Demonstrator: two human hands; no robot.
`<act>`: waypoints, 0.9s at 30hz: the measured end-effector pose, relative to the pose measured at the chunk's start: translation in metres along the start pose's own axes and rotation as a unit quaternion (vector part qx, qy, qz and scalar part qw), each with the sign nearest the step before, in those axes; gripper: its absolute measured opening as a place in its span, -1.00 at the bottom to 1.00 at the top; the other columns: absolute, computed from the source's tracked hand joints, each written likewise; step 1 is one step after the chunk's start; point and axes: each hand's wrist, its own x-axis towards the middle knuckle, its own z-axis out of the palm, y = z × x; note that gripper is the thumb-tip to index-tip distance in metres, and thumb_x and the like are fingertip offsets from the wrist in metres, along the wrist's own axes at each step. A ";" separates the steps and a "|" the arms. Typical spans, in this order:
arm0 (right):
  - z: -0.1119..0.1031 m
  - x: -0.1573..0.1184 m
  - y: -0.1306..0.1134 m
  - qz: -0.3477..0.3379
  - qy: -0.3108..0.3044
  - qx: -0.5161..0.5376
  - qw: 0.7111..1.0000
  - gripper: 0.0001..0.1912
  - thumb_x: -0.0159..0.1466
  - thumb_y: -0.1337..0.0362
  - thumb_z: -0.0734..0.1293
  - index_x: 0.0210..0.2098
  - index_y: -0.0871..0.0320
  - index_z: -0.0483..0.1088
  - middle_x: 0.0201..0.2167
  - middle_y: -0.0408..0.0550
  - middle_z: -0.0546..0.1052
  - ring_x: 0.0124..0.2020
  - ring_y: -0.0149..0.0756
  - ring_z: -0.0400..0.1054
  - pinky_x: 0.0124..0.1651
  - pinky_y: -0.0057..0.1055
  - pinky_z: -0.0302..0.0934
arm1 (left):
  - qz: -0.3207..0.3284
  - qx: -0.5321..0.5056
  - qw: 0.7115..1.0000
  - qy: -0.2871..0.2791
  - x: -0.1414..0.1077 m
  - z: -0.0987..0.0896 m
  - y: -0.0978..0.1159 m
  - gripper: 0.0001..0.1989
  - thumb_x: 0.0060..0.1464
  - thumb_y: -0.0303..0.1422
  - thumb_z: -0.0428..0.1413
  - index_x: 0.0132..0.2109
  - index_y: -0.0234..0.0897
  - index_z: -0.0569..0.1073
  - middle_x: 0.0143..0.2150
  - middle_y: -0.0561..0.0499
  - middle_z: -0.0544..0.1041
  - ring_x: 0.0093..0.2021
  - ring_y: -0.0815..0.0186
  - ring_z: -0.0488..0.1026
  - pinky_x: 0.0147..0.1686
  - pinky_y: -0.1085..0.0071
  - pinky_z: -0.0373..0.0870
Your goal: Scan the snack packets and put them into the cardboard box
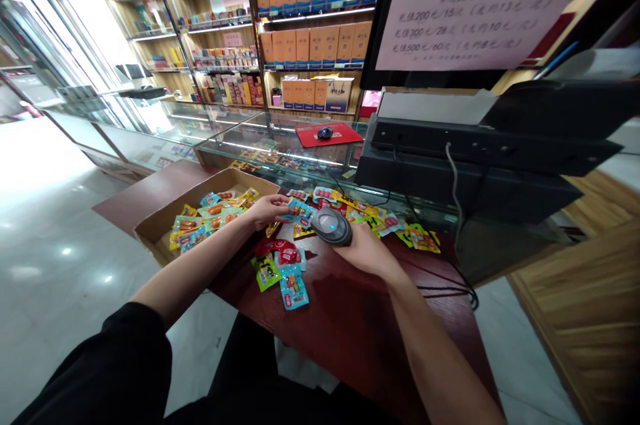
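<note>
My left hand point(270, 210) is closed on a blue snack packet point(301, 212), held up over the table beside the cardboard box. In my right hand point(367, 250) is a dark grey barcode scanner point(332, 225), its head close to that packet. Several colourful snack packets point(214, 210) lie in the open cardboard box point(159, 246) at the left. On the dark red table point(345, 302), another blue packet point(294, 288) and a green packet point(266, 272) lie near me, with red ones behind them. More packets point(423, 237) are spread along the back of the table.
A glass display counter point(235, 138) stands behind the table, with a mouse point(325, 133) on a red mat point(350, 134). Black register equipment point(470, 172) and a monitor with a paper sign point(480, 5) rise at the right. Cables point(445, 290) trail over the table's right side.
</note>
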 end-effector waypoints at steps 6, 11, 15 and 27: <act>0.004 -0.005 -0.009 -0.002 -0.060 -0.001 0.998 -0.70 0.05 0.35 0.37 -0.19 0.09 0.49 -0.29 -0.10 0.60 -0.29 -0.19 0.47 -0.28 -0.44 0.25 | -0.029 -0.028 0.999 -0.009 -0.021 -0.014 -0.021 -0.62 -0.30 -0.50 0.40 -0.33 -0.39 0.40 -0.43 -0.01 0.54 -0.38 0.29 0.55 -0.34 0.31 0.57; 0.007 -0.006 -0.015 -0.001 -0.059 0.006 0.998 -0.72 0.05 0.34 0.38 -0.20 0.10 0.50 -0.29 -0.10 0.61 -0.30 -0.18 0.47 -0.28 -0.43 0.26 | -0.023 -0.040 0.999 0.002 -0.032 -0.026 -0.025 -0.61 -0.33 -0.47 0.42 -0.36 -0.38 0.38 -0.40 -0.01 0.54 -0.35 0.28 0.56 -0.31 0.30 0.57; 0.008 -0.006 -0.017 -0.014 -0.076 0.016 0.997 -0.70 0.05 0.35 0.37 -0.18 0.08 0.50 -0.29 -0.11 0.61 -0.28 -0.18 0.47 -0.24 -0.41 0.28 | -0.022 -0.041 0.999 0.003 -0.034 -0.028 -0.024 -0.59 -0.35 -0.46 0.43 -0.36 -0.38 0.38 -0.40 -0.02 0.54 -0.36 0.27 0.56 -0.31 0.29 0.58; 0.010 -0.005 -0.015 -0.014 -0.081 0.035 0.996 -0.69 0.06 0.36 0.36 -0.17 0.11 0.50 -0.30 -0.11 0.61 -0.27 -0.17 0.47 -0.21 -0.38 0.31 | -0.021 -0.031 0.999 0.005 -0.036 -0.027 -0.021 -0.61 -0.34 -0.47 0.42 -0.36 -0.38 0.40 -0.47 0.05 0.49 -0.41 0.34 0.53 -0.35 0.33 0.57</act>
